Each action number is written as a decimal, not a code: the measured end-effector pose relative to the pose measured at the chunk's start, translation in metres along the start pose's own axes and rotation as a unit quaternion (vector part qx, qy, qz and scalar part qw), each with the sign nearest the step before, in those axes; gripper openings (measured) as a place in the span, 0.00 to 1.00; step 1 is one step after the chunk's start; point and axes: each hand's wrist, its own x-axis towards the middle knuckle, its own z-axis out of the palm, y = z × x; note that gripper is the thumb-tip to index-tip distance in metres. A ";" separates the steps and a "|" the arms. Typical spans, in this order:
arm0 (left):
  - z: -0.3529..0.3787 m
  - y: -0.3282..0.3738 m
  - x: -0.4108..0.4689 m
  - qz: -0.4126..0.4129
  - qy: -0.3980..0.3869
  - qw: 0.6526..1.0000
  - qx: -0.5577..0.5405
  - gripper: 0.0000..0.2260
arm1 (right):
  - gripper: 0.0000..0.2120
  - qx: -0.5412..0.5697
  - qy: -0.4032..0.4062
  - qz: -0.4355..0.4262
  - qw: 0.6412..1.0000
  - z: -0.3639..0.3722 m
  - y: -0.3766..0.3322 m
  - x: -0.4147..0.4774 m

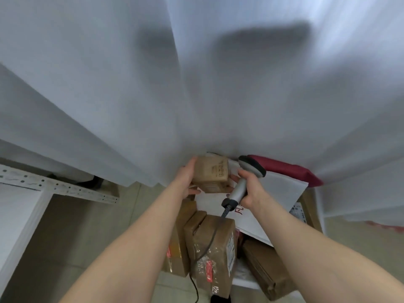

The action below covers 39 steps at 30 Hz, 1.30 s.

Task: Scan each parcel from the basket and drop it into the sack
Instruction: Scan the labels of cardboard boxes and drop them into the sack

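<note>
Parcel (pixel 211 173) (small, brown cardboard)

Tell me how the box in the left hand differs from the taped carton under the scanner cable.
The box is held up by the left hand; the carton lies low among other parcels. The carton carries glossy tape and a red sticker; the box shows dark printed marks. Both are brown cardboard.
</note>
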 end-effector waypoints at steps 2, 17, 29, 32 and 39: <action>-0.002 -0.003 -0.023 -0.017 0.004 0.998 -0.059 0.27 | 0.15 -0.018 0.015 -0.014 1.000 -0.001 -0.002 -0.021; -0.017 -0.042 -0.266 0.071 -0.067 0.994 -0.057 0.09 | 0.14 -0.064 -0.066 -0.074 0.993 -0.063 -0.009 -0.245; -0.062 -0.067 -0.387 0.138 -0.094 0.985 -0.051 0.17 | 0.14 -0.143 -0.124 -0.144 0.971 -0.065 0.003 -0.373; -0.077 -0.076 -0.392 0.158 -0.044 0.981 -0.106 0.18 | 0.13 -0.150 -0.125 -0.152 0.969 -0.061 0.013 -0.393; -0.130 -0.101 -0.409 0.205 0.019 0.964 -0.170 0.17 | 0.08 -0.324 -0.188 -0.161 0.913 -0.032 0.058 -0.448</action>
